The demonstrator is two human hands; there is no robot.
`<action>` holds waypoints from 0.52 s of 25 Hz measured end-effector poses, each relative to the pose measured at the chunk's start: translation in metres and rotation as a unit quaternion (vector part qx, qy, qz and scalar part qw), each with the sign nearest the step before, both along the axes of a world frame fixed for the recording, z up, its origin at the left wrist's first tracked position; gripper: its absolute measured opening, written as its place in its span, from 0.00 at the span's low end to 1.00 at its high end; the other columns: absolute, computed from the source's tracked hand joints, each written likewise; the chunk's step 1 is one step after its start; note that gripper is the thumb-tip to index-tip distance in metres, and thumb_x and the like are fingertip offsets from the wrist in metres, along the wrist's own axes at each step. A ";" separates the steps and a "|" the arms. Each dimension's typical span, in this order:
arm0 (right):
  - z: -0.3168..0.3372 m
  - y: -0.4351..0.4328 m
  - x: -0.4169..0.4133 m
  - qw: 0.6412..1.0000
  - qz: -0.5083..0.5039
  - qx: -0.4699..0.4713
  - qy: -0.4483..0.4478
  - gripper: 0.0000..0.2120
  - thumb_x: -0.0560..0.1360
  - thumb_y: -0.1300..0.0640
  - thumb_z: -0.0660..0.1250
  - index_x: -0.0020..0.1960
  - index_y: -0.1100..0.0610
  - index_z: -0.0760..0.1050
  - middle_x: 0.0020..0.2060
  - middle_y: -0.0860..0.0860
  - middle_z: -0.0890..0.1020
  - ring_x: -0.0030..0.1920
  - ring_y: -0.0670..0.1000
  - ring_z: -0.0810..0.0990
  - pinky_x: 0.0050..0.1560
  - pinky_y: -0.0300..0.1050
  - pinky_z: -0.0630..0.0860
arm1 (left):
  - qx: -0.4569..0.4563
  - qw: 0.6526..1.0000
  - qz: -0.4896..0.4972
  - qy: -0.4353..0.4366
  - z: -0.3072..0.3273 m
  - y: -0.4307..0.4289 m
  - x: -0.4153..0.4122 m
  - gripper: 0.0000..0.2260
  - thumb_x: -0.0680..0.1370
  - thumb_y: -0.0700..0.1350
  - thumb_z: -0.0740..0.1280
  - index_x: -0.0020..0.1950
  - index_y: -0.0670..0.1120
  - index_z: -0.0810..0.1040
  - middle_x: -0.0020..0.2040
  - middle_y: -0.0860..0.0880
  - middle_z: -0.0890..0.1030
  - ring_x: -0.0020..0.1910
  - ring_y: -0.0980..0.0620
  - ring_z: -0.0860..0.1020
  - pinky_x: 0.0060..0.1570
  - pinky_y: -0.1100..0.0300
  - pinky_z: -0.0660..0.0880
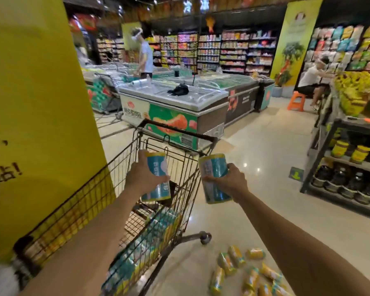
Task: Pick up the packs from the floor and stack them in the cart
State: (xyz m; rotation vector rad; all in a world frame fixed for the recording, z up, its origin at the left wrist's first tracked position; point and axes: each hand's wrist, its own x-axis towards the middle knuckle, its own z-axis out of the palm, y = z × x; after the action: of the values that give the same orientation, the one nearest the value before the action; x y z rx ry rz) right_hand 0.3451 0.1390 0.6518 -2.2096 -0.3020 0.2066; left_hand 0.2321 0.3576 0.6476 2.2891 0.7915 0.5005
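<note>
Head view shows you holding two teal-and-yellow, plastic-wrapped cylindrical packs, both roughly upright. Your left hand (144, 178) grips the first pack (157, 167) with fingers curled round its middle, above the basket of the brown wire shopping cart (120, 165). Your right hand (231, 180) grips the second pack (214, 169) the same way, just beside the cart's right rim. Stacked packs (150, 238) of the same kind lie inside the cart along its right wall. A loose heap of packs (244, 270) lies on the glossy beige tile floor (265, 146), to the right of the cart and near its grey wheel (205, 237). A tall yellow pillar (34, 103) stands just beside the cart's left side. Beyond the cart's handle sit grey chest freezers (173, 99) with green picture panels. A dark shelf unit (320, 159) carrying jars lines your right. A standing person (145, 56) is by the freezers, and a seated person (310, 80) is on an orange plastic stool (296, 101).
</note>
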 end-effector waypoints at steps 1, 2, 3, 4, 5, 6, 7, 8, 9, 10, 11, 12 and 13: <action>-0.003 0.022 0.004 1.000 0.027 -0.002 -0.003 0.36 0.63 0.41 0.77 0.63 0.55 0.68 0.54 0.53 0.78 0.51 0.53 0.79 0.54 0.51 0.78 | -0.005 1.000 0.022 0.005 -0.005 0.016 -0.004 0.47 0.62 0.57 0.79 0.71 0.52 0.53 0.57 0.44 0.75 0.48 0.43 0.78 0.42 0.55 0.75; -0.007 0.043 0.007 0.999 0.054 -0.004 -0.008 0.35 0.63 0.42 0.77 0.63 0.55 0.68 0.54 0.53 0.79 0.51 0.53 0.79 0.53 0.50 0.78 | -0.012 0.999 0.041 0.006 -0.012 0.029 -0.008 0.47 0.62 0.58 0.79 0.71 0.52 0.53 0.57 0.44 0.75 0.49 0.43 0.78 0.43 0.54 0.76; -0.014 0.067 0.013 0.997 0.082 -0.008 -0.010 0.35 0.63 0.42 0.77 0.63 0.55 0.69 0.53 0.52 0.79 0.50 0.52 0.79 0.53 0.49 0.78 | -0.024 0.998 0.066 0.003 -0.022 0.044 -0.012 0.46 0.62 0.57 0.79 0.70 0.52 0.54 0.57 0.44 0.75 0.49 0.43 0.78 0.43 0.54 0.76; -0.022 0.092 0.018 0.994 0.108 -0.015 -0.012 0.34 0.64 0.42 0.77 0.63 0.55 0.69 0.51 0.51 0.78 0.49 0.51 0.78 0.51 0.47 0.78 | -0.040 0.995 0.091 0.002 -0.033 0.058 -0.015 0.45 0.63 0.55 0.79 0.69 0.51 0.54 0.57 0.45 0.75 0.49 0.43 0.78 0.41 0.55 0.75; -0.030 0.116 0.023 0.991 0.133 -0.023 -0.009 0.33 0.64 0.42 0.77 0.62 0.55 0.70 0.50 0.50 0.77 0.47 0.50 0.77 0.50 0.45 0.77 | -0.059 0.992 0.113 0.008 -0.047 0.071 -0.017 0.45 0.63 0.54 0.79 0.70 0.51 0.54 0.56 0.46 0.75 0.49 0.44 0.78 0.40 0.56 0.74; -0.039 0.140 0.028 0.987 0.159 -0.033 -0.001 0.32 0.64 0.43 0.77 0.61 0.55 0.70 0.49 0.50 0.77 0.47 0.49 0.76 0.48 0.44 0.76 | -0.078 0.988 0.132 0.013 -0.060 0.083 -0.019 0.45 0.63 0.53 0.80 0.70 0.50 0.54 0.56 0.46 0.75 0.49 0.45 0.78 0.40 0.56 0.74; -0.050 0.163 0.033 0.982 0.186 -0.042 0.009 0.31 0.64 0.44 0.77 0.61 0.56 0.70 0.49 0.50 0.77 0.46 0.49 0.75 0.47 0.44 0.76 | -0.094 0.984 0.153 0.018 -0.074 0.095 -0.020 0.46 0.62 0.52 0.80 0.70 0.50 0.54 0.57 0.46 0.75 0.48 0.45 0.78 0.41 0.55 0.75; -0.062 0.186 0.037 0.976 0.213 -0.049 0.019 0.31 0.64 0.45 0.77 0.61 0.56 0.70 0.50 0.50 0.77 0.47 0.50 0.76 0.48 0.44 0.76 | -0.107 0.979 0.175 0.021 -0.088 0.106 -0.021 0.47 0.61 0.52 0.81 0.71 0.50 0.54 0.57 0.45 0.76 0.48 0.45 0.78 0.43 0.54 0.77; -0.074 0.204 0.042 0.969 0.236 -0.058 0.030 0.32 0.64 0.45 0.77 0.61 0.56 0.70 0.51 0.51 0.78 0.48 0.51 0.77 0.50 0.45 0.77 | -0.120 0.972 0.199 0.027 -0.102 0.115 -0.022 0.49 0.61 0.52 0.81 0.71 0.51 0.54 0.58 0.45 0.76 0.49 0.44 0.78 0.45 0.52 0.78; -0.087 0.220 0.046 0.963 0.256 -0.068 0.043 0.33 0.63 0.44 0.77 0.61 0.56 0.69 0.52 0.51 0.78 0.49 0.51 0.78 0.52 0.46 0.78 | -0.133 0.967 0.216 0.035 -0.112 0.120 -0.023 0.50 0.61 0.53 0.81 0.73 0.50 0.53 0.60 0.44 0.76 0.50 0.43 0.78 0.46 0.51 0.78; -0.102 0.237 0.049 0.956 0.274 -0.083 0.059 0.33 0.63 0.44 0.78 0.61 0.55 0.69 0.53 0.52 0.79 0.50 0.52 0.78 0.53 0.47 0.78 | -0.149 0.959 0.237 0.047 -0.126 0.127 -0.025 0.51 0.61 0.54 0.81 0.74 0.50 0.52 0.61 0.44 0.76 0.52 0.42 0.79 0.46 0.52 0.78; -0.116 0.251 0.051 0.948 0.293 -0.101 0.074 0.33 0.63 0.44 0.78 0.60 0.55 0.68 0.52 0.52 0.78 0.49 0.51 0.78 0.53 0.48 0.78 | -0.167 0.951 0.253 0.054 -0.139 0.129 -0.026 0.51 0.62 0.55 0.80 0.74 0.49 0.51 0.62 0.46 0.75 0.53 0.41 0.79 0.46 0.54 0.77; -0.133 0.263 0.052 0.937 0.313 -0.123 0.090 0.33 0.62 0.43 0.78 0.60 0.55 0.68 0.52 0.52 0.78 0.50 0.51 0.78 0.54 0.48 0.78 | -0.187 0.944 0.264 0.061 -0.153 0.131 -0.028 0.51 0.62 0.56 0.80 0.74 0.50 0.51 0.61 0.48 0.75 0.53 0.42 0.79 0.45 0.55 0.76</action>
State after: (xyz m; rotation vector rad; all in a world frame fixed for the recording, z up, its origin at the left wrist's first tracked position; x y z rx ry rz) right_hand 0.3974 0.4020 0.5191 -2.2496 -0.9170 0.8264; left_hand 0.2038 0.4882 0.4943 1.7575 1.4436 0.3967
